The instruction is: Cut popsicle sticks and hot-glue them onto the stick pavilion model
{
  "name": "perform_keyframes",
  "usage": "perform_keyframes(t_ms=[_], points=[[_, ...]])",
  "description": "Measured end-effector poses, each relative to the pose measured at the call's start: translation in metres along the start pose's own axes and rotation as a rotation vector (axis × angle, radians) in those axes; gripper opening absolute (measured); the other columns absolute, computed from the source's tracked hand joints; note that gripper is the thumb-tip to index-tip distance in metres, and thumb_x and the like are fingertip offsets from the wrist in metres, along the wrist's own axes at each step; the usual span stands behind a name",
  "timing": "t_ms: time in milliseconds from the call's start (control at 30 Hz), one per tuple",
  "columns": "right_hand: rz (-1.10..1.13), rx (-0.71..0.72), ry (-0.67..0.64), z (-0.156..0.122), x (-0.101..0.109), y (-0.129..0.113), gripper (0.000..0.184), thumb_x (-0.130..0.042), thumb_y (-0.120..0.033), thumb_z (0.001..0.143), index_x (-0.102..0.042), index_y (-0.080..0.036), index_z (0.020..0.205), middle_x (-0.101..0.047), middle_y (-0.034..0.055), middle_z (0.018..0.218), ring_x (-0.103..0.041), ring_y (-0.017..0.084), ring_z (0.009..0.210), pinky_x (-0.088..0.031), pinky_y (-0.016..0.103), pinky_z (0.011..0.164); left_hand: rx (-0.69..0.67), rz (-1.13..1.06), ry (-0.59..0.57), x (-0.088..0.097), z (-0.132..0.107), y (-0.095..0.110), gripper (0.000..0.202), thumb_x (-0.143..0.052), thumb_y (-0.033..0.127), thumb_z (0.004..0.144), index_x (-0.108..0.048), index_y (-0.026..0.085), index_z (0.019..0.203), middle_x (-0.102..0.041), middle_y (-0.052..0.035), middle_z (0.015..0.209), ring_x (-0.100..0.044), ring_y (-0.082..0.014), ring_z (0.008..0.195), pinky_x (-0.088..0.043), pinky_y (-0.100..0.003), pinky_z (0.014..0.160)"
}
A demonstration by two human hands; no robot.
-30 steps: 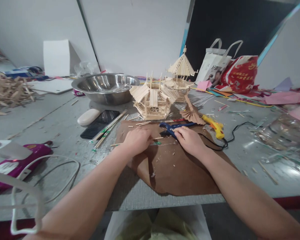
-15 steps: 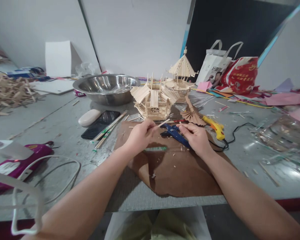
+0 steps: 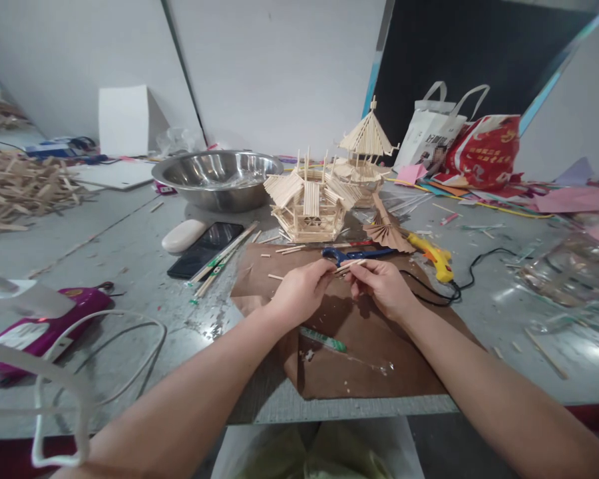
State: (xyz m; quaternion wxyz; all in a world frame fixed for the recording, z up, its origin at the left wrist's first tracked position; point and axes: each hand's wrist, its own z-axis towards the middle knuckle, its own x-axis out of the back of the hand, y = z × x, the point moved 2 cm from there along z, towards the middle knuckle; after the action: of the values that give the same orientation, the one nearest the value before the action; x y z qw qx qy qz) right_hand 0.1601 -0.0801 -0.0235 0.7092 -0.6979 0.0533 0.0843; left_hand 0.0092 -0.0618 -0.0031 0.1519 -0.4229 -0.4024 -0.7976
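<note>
I have both hands up in front of me over the brown sheet (image 3: pixel 379 366), with thin wooden sticks (image 3: pixel 348 267) pinched between them. My left hand (image 3: pixel 304 293) has its fingertips closed on the left ends of the sticks, and my right hand (image 3: pixel 382 286) grips them from the other side with thumb and fingers; how many sticks there are I cannot tell. The sticks lie side by side, in the narrow space between my two hands. Just past my fingertips is a blue-handled tool (image 3: pixel 333 255), its near side partly hidden by my right hand. Beyond my left hand a few short stick pieces (image 3: pixel 290 249) lie near the far edge of the sheet, and behind them stands a stick-built model (image 3: pixel 312 199) with upright posts rising from its top. A taller model (image 3: pixel 367 136) with a pointed roof stands farther back. Nearer to me than my hands, a green-printed wrapper (image 3: pixel 324 339) lies on the sheet. Out past my right hand are a pleated brown fan (image 3: pixel 387 234) and a yellow glue gun (image 3: pixel 434 258). To the left of my left hand, longer sticks (image 3: pixel 224 263) lie beside a dark phone (image 3: pixel 207 247) on the counter (image 3: pixel 124 266).
</note>
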Motion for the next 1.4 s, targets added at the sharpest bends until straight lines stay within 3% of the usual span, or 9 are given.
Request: perform_keyframes(t_ms=[167,367,533,633,733,933,1067,1233,1400], points=[[0.042,0.109,0.120,0.003,0.004,0.000,0.018,-0.061,-0.032,0.066,-0.063,-0.016,0.074,-0.057,-0.0036,0.057,-0.050,0.006,0.040,-0.040,0.019,0.040,0.023,0.063,-0.090,0.006,0.000,0.002,0.027,-0.034,0.034,0.082,-0.053,0.019,0.096,-0.063,-0.0037,0.080,-0.058,-0.0150,0.071,-0.040,-0.024,0.061],[0.183,0.277,0.423,0.010,0.028,-0.013,0.013,-0.058,-0.029,0.064,-0.056,-0.017,0.062,-0.048,-0.0066,0.047,-0.042,0.005,0.033,-0.032,0.018,0.032,0.155,0.339,-0.255,0.033,0.009,-0.025,0.037,-0.028,0.035,0.081,-0.058,0.019,0.067,-0.061,-0.0039,0.068,-0.056,-0.0160,0.065,-0.040,-0.026,0.060],[0.220,0.233,0.421,0.013,0.030,-0.016,0.011,-0.057,-0.027,0.063,-0.056,-0.016,0.061,-0.047,-0.0066,0.044,-0.039,0.005,0.030,-0.029,0.018,0.029,0.117,0.489,-0.407,0.031,0.012,-0.045,0.028,-0.036,0.028,0.074,-0.064,0.022,0.076,-0.064,-0.0042,0.079,-0.058,-0.0179,0.073,-0.043,-0.028,0.067],[0.196,0.173,0.373,0.013,0.026,-0.011,0.012,-0.057,-0.028,0.063,-0.056,-0.016,0.061,-0.047,-0.0064,0.044,-0.039,0.005,0.030,-0.029,0.019,0.029,-0.005,0.447,-0.320,0.024,0.012,-0.053,0.034,-0.038,0.023,0.074,-0.058,0.023,0.101,-0.055,-0.0048,0.111,-0.051,-0.0184,0.099,-0.038,-0.029,0.084],[0.177,0.153,0.341,0.013,0.025,-0.008,0.014,-0.058,-0.030,0.063,-0.056,-0.016,0.063,-0.049,-0.0061,0.045,-0.040,0.005,0.031,-0.029,0.019,0.030,0.130,0.513,-0.193,0.021,0.012,-0.067,0.047,-0.042,0.028,0.073,-0.044,0.019,0.119,-0.037,-0.0102,0.130,-0.043,-0.0249,0.111,-0.035,-0.036,0.090],[0.169,0.139,0.320,0.012,0.025,-0.008,0.015,-0.060,-0.030,0.062,-0.058,-0.015,0.065,-0.050,-0.0056,0.046,-0.042,0.005,0.032,-0.030,0.019,0.031,0.165,0.564,-0.020,0.030,0.015,-0.065,0.032,-0.037,0.021,0.074,-0.057,0.016,0.099,-0.053,-0.0101,0.109,-0.050,-0.0223,0.099,-0.038,-0.033,0.086],[0.150,0.124,0.302,0.011,0.022,-0.009,0.016,-0.059,-0.031,0.063,-0.058,-0.016,0.064,-0.050,-0.0057,0.046,-0.041,0.005,0.032,-0.030,0.019,0.032,0.109,0.510,-0.140,0.029,0.016,-0.059,0.029,-0.037,0.013,0.068,-0.061,0.020,0.083,-0.061,-0.0041,0.089,-0.054,-0.0180,0.089,-0.041,-0.029,0.081],[0.130,0.110,0.296,0.011,0.020,-0.008,0.017,-0.059,-0.032,0.063,-0.058,-0.015,0.063,-0.050,-0.0055,0.046,-0.041,0.005,0.032,-0.030,0.019,0.032,0.035,0.489,-0.196,0.016,0.016,-0.065,0.039,-0.037,0.019,0.074,-0.052,0.021,0.110,-0.050,-0.0043,0.120,-0.041,-0.0185,0.113,-0.029,-0.032,0.096],[0.128,0.103,0.286,0.011,0.020,-0.008,0.016,-0.059,-0.031,0.063,-0.058,-0.015,0.062,-0.049,-0.0053,0.046,-0.040,0.005,0.032,-0.030,0.019,0.031,0.200,0.534,-0.171,0.010,0.016,-0.079,0.052,-0.034,0.045,0.079,-0.038,0.020,0.124,-0.030,-0.0110,0.135,-0.025,-0.0286,0.123,-0.025,-0.048,0.094]])
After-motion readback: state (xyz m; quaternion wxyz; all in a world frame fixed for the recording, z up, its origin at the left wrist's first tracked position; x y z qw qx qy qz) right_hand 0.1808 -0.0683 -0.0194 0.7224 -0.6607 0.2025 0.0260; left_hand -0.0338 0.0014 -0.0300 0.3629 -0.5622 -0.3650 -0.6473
